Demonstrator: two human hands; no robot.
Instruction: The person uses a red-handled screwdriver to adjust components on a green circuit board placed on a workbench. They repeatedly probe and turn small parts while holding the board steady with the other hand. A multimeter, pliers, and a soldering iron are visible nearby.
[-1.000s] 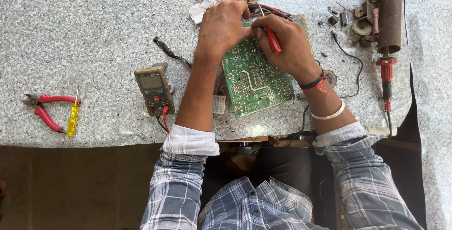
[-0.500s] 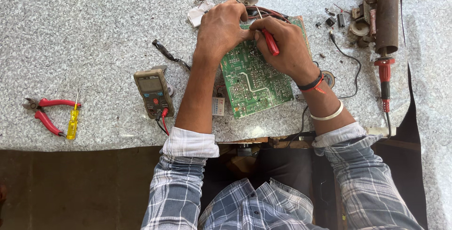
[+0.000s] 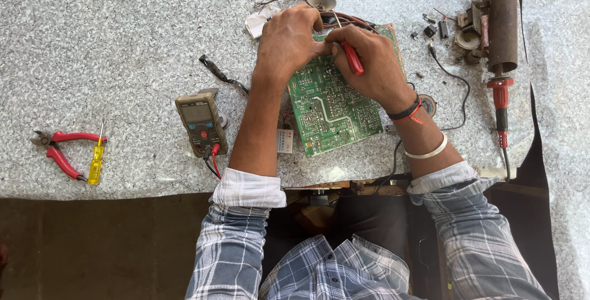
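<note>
Both hands work over a green circuit board [image 3: 335,106] on the speckled worktop.

The board lies tilted near the worktop's [image 3: 123,42] front edge, its far end under both hands. The right hand [image 3: 375,66] is closed around a red-handled tool [image 3: 353,58], tip at the board. The left hand [image 3: 289,42] presses curled fingers onto the board's far corner. A multimeter [image 3: 200,122] sits just left.

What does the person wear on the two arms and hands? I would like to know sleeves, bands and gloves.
Both hands are bare, with no gloves. Both arms have checked shirt sleeves in blue-grey and white, rolled up so the pale inner cuff shows: left sleeve, right sleeve. The right wrist carries a dark band with a red thread and, further up the forearm, a plain silver-coloured bangle. The left wrist is bare.
</note>
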